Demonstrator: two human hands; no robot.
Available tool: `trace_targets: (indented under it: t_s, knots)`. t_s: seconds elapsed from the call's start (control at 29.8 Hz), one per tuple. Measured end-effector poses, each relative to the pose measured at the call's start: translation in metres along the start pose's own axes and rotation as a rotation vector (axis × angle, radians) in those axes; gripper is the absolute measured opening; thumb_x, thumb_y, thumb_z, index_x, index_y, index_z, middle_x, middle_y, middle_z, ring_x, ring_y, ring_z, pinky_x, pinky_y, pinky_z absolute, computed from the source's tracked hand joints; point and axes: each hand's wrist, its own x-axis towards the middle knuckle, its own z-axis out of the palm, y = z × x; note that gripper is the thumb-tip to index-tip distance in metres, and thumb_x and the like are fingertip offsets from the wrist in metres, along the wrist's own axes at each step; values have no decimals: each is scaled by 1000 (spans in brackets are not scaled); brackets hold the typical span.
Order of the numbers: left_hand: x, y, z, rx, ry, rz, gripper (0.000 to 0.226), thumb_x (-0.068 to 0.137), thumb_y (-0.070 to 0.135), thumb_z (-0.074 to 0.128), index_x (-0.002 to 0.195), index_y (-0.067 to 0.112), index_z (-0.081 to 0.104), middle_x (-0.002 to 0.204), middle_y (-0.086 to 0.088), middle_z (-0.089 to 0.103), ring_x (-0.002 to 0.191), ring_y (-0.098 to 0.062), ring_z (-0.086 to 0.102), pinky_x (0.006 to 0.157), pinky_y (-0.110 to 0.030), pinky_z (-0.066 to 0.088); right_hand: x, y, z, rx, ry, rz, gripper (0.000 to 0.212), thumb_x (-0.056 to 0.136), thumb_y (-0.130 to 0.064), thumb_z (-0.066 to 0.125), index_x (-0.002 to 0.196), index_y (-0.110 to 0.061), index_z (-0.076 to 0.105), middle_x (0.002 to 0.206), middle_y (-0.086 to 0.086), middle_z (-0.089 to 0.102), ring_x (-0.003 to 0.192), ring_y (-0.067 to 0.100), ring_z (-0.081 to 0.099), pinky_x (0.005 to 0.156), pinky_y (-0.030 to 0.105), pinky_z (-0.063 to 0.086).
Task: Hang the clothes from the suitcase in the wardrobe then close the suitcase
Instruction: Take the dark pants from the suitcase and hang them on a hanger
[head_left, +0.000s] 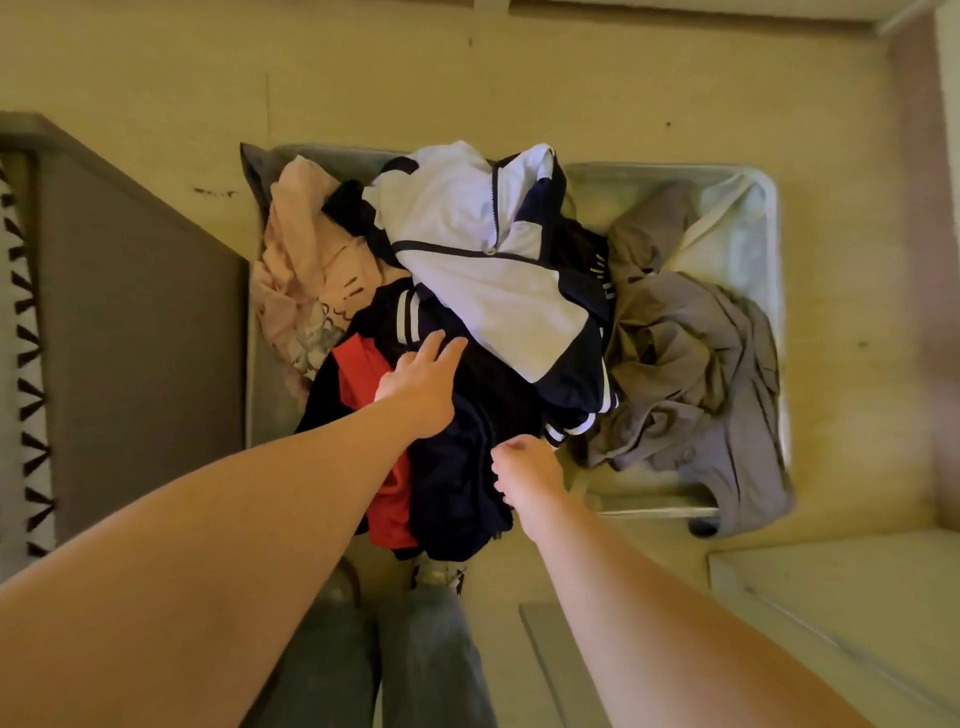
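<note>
Suitcase (773, 223) lying open on floor (519, 78), both halves heaped with clothes. White-and-navy jacket (478, 249) on top of pile. Pink top (306, 260) at left end. Grey garment (685, 364) filling right half, spilling over near rim. Left hand (421, 384) out over navy garment (467, 483), just beside red cloth (363, 374). Grip apart there, fingers straight and spread, touching fabric. Right hand (530, 473) at near edge of same navy garment, fingers curled down against cloth. Whether that grip has actually caught hold, cannot tell.
</note>
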Motion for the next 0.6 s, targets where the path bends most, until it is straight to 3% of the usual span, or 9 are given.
trace_targets:
  t_s: [0.07, 0.13, 0.24, 0.3, 0.37, 0.44, 0.5, 0.6]
  knots:
    - [11, -3, 6, 48, -44, -59, 77, 88, 6, 54, 148, 30, 11, 153, -2, 11, 132, -32, 27, 92, -38, 42, 10, 3, 7, 27, -19, 16, 30, 80, 0, 36, 55, -16, 30, 59, 2, 33, 51, 19, 24, 48, 32, 19]
    - [11, -8, 5, 191, -9, -113, 61, 90, 13, 56, 142, 30, 28, 141, -6, 27, 122, -30, 35, 83, -33, 41, 13, 5, 13, 50, -48, 22, 29, 81, -1, 37, 57, -16, 33, 61, 2, 35, 52, 19, 27, 48, 32, 20]
    - [11, -15, 4, 395, 93, -1, 33, 93, 28, 52, 126, 22, 47, 128, -7, 40, 117, -26, 40, 88, -32, 39, 12, 7, 10, 46, -61, 7, 26, 84, -3, 40, 63, -17, 40, 65, 2, 40, 54, 19, 33, 49, 30, 25]
    - [4, -19, -1, 260, 60, 120, 28, 93, 29, 50, 118, 16, 49, 117, -5, 50, 107, -25, 47, 85, -33, 41, 4, 5, 7, 60, -49, -16, 10, 88, -10, 47, 89, -18, 52, 87, 4, 52, 72, 22, 50, 60, 30, 39]
    - [-10, -19, -11, 20, -66, 147, 20, 93, 28, 51, 107, 14, 47, 87, -3, 55, 79, -23, 52, 66, -32, 42, -2, -1, 4, 48, -10, -81, 40, 87, -19, 56, 126, -23, 47, 123, 2, 51, 108, 25, 53, 88, 35, 46]
    - [-26, -18, -25, -229, -97, 117, 12, 89, 25, 56, 90, 18, 46, 68, 0, 51, 61, -20, 48, 57, -31, 38, -17, -17, 0, -61, 5, -192, 58, 82, -28, 62, 136, -33, 39, 137, -3, 45, 124, 26, 42, 104, 43, 37]
    - [-44, -12, -47, -345, -16, 120, 21, 85, 21, 61, 75, 23, 43, 59, 2, 49, 52, -15, 45, 53, -28, 37, -38, -37, -6, -185, -1, -245, 59, 79, -28, 63, 133, -38, 41, 134, -5, 48, 126, 28, 38, 105, 45, 34]
    - [-75, -1, -78, -352, 62, 191, 26, 79, 22, 69, 69, 28, 46, 61, 8, 48, 55, -8, 43, 53, -21, 35, -69, -54, -18, -139, 27, -202, 19, 81, -22, 58, 94, -33, 50, 110, 1, 57, 114, 29, 49, 96, 43, 41]
